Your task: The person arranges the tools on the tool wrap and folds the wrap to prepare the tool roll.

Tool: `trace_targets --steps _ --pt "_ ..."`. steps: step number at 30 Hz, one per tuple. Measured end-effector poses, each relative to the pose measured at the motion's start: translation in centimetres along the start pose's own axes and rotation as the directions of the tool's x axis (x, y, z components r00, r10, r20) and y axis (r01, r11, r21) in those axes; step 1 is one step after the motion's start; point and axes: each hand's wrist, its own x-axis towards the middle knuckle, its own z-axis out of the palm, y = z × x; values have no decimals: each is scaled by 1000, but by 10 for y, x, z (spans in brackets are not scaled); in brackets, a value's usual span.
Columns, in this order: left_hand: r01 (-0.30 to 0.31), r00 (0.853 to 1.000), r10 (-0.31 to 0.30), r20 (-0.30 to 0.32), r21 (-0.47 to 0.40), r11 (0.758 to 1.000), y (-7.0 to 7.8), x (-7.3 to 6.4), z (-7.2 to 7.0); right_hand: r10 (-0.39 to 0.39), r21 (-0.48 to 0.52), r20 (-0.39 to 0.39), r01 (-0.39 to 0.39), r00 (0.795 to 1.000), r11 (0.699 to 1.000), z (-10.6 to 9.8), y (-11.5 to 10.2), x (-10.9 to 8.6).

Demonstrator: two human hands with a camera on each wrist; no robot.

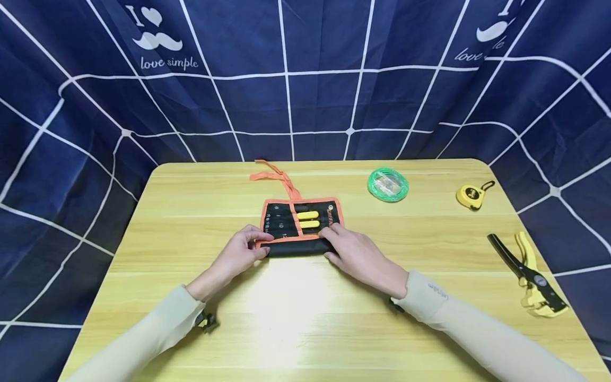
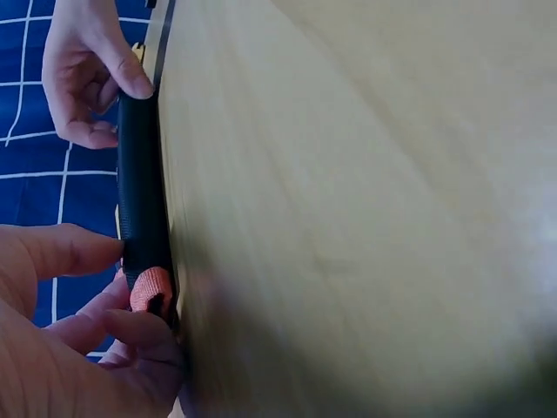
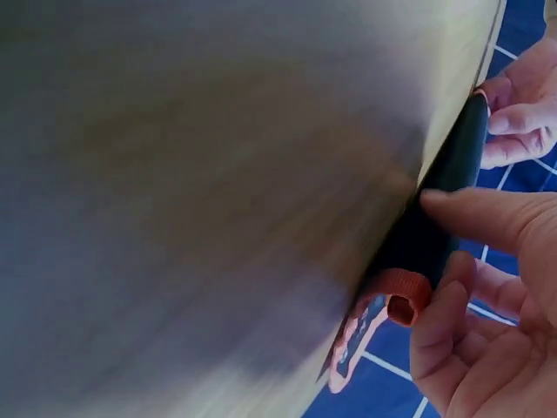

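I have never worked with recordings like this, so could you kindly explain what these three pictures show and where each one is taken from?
There is no machine here: a person works with two bare hands. The wide picture comes from a camera on the person's head, looking down at a wooden table. The other two come from cameras worn on each wrist, so they show the same work from very close and at odd angles.

Both the left hand and the right hand grip the rolled near edge of a black tool pouch with orange trim, one at each end. Yellow-handled tools sit in its pockets.

Also on the table: a green cord coil, a yellow tape measure and yellow-and-black pliers, all untouched.
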Motion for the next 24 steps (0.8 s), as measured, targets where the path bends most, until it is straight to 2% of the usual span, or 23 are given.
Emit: trace_targets --steps 5,9,14,19,22,24 --pt "13 1000 -13 -3 -15 1000 0 2 1 9 67 7 -10 1000 998 -2 3 3" --pt "-11 1000 11 -3 9 1000 0 1 -1 18 88 15 -20 1000 996 -4 6 5" --pt "-39 999 39 3 38 999 -1 2 -2 76 153 37 -81 996 985 -6 11 8" --pt "-23 998 24 -50 24 999 -2 3 -2 123 231 66 -135 990 963 -8 17 14" --pt "-20 997 22 -68 18 1000 -2 4 -3 155 291 129 -187 980 938 -10 24 18" --pt "-24 997 25 -70 20 1000 -2 5 -3 176 342 181 -229 968 911 -12 29 23"
